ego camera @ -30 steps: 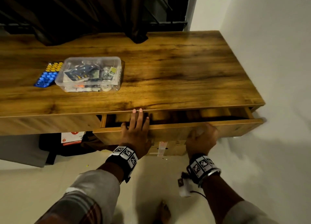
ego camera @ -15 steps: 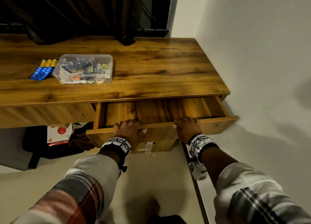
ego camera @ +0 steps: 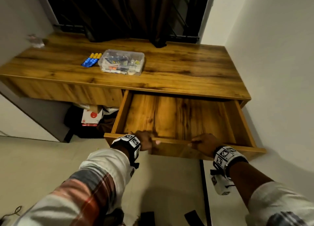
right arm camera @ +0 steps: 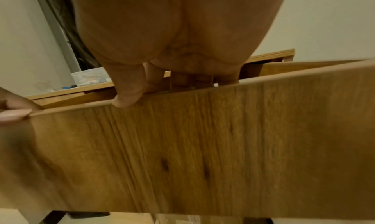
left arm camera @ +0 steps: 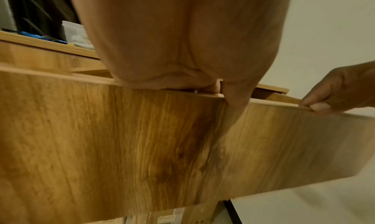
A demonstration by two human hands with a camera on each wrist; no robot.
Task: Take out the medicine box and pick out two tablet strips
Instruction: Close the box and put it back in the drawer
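A clear plastic medicine box [ego camera: 122, 62] full of packets stands on the wooden desk top [ego camera: 178, 69]. Just left of it lie a blue tablet strip [ego camera: 89, 63] and a yellow tablet strip [ego camera: 95, 55]. The desk's right drawer [ego camera: 176, 117] is pulled far out and its inside is bare wood. My left hand [ego camera: 147, 141] grips the top edge of the drawer front [left arm camera: 142, 139], fingers curled over it. My right hand [ego camera: 202, 143] grips the same edge further right, thumb [right arm camera: 126, 97] on the front panel [right arm camera: 202, 147].
A white wall [ego camera: 271, 56] runs close along the desk's right end. A dark curtain [ego camera: 127, 13] hangs behind the desk. Under the desk's left part sit dark bags and a white-and-red box [ego camera: 90, 118]. Pale floor lies below my arms.
The drawer has slid from barely open to far out, both hands holding its front edge. My view has pulled back and up, showing the drawer's bare inside.
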